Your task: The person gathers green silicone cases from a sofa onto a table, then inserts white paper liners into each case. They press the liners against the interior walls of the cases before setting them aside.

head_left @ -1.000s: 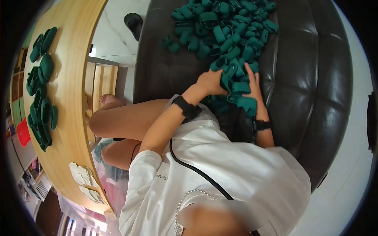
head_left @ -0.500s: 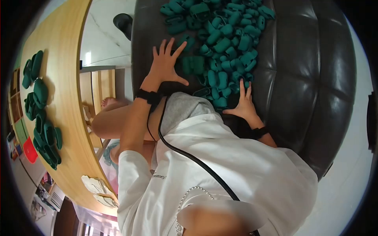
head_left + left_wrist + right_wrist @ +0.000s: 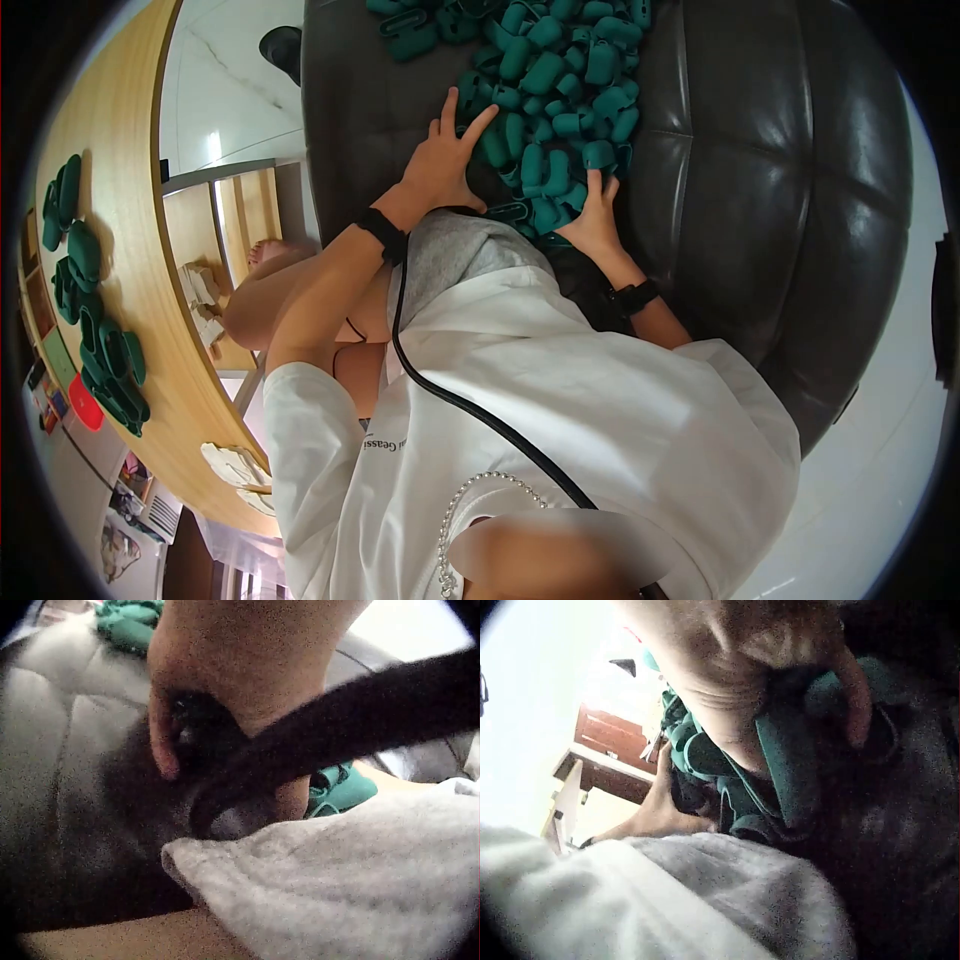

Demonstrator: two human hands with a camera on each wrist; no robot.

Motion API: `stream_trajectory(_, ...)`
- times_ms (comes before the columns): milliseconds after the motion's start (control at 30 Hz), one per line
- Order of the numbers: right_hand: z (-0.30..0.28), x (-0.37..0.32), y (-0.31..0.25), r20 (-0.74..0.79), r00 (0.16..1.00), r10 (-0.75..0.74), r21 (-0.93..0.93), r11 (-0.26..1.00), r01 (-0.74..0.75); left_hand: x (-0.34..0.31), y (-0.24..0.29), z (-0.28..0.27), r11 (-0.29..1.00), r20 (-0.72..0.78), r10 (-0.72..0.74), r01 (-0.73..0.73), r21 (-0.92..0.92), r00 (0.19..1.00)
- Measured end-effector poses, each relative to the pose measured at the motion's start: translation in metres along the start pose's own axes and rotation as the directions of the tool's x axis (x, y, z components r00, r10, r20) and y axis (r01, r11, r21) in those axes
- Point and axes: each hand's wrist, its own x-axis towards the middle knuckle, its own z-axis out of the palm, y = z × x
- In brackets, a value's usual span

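fingers point(image 3: 478, 122) of the left hand point(image 3: 440, 170) are spread, those of the right hand point(image 3: 592, 218) laid flat, on the green cases point(image 3: 560, 80) heaped at upper centre; few are set on the table point(image 3: 135, 180) at left, so much seems not yet done.

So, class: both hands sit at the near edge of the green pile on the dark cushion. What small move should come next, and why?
Probably draw both hands inward to gather a few pieces. The left hand lies flat, fingers spread, at the left edge of the green pieces; the right hand rests on their near right edge. They lie loose on the dark cushion.
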Motion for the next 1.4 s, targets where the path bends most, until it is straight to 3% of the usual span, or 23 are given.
stream_trajectory(233,-0.008,0.015,-0.014,0.041,0.992,-0.120,0.078,0.990,0.117,0.006,0.003,0.010,0.973,-0.174,0.034,-0.072,-0.217,0.984)
stream_trajectory(333,-0.013,0.020,-0.010,0.041,0.982,-0.182,0.126,0.976,0.175,0.007,0.014,0.008,0.916,-0.103,-0.034,-0.010,-0.400,0.994)
stream_trajectory(467,-0.022,0.023,-0.009,0.031,0.945,-0.326,0.133,0.938,0.320,0.007,0.023,0.021,0.843,-0.150,0.004,-0.084,-0.531,0.989)
stream_trajectory(567,-0.044,0.029,-0.024,0.083,0.935,-0.343,0.231,0.920,0.317,0.005,0.038,0.025,0.761,-0.182,0.040,-0.148,-0.632,0.983)
stream_trajectory(700,-0.071,0.030,-0.044,0.098,0.926,-0.365,0.237,0.912,0.334,0.013,0.048,0.016,0.693,-0.259,0.143,-0.284,-0.663,0.955)
stream_trajectory(800,-0.092,0.021,-0.040,0.132,0.954,-0.269,0.376,0.904,0.203,0.022,0.069,0.001,0.662,-0.287,0.194,-0.342,-0.668,0.938)
stream_trajectory(867,-0.113,0.015,-0.047,0.086,0.959,-0.271,0.365,0.904,0.223,0.022,0.088,-0.014,0.645,-0.306,0.214,-0.370,-0.668,0.927)
stream_trajectory(1033,-0.160,0.004,-0.109,0.056,0.957,-0.285,0.495,0.840,0.222,0.012,0.121,-0.063,0.640,-0.440,0.273,-0.503,-0.580,0.855)
stream_trajectory(1067,-0.166,0.005,-0.118,0.009,0.941,-0.337,0.467,0.834,0.294,0.004,0.127,-0.078,0.645,-0.469,0.277,-0.524,-0.556,0.838)
stream_trajectory(1167,-0.182,0.016,-0.159,-0.045,0.876,-0.479,0.485,0.757,0.439,-0.011,0.134,-0.122,0.657,-0.654,0.317,-0.656,-0.371,0.687)
stream_trajectory(1200,-0.189,0.028,-0.162,-0.092,0.797,-0.597,0.335,0.735,0.590,-0.021,0.133,-0.141,0.655,-0.709,0.326,-0.690,-0.308,0.626)
stream_trajectory(1267,-0.193,0.045,-0.204,-0.100,0.726,-0.681,0.373,0.651,0.661,-0.056,0.132,-0.183,0.730,-0.791,0.282,-0.657,-0.191,0.543)
stream_trajectory(1333,-0.192,0.063,-0.249,-0.144,0.554,-0.820,0.362,0.477,0.801,-0.096,0.135,-0.219,0.811,-0.870,0.258,-0.584,-0.042,0.421)
stream_trajectory(1400,-0.181,0.075,-0.305,-0.093,0.361,-0.928,0.363,0.306,0.880,-0.148,0.132,-0.249,0.890,-0.932,0.252,-0.441,0.117,0.260)
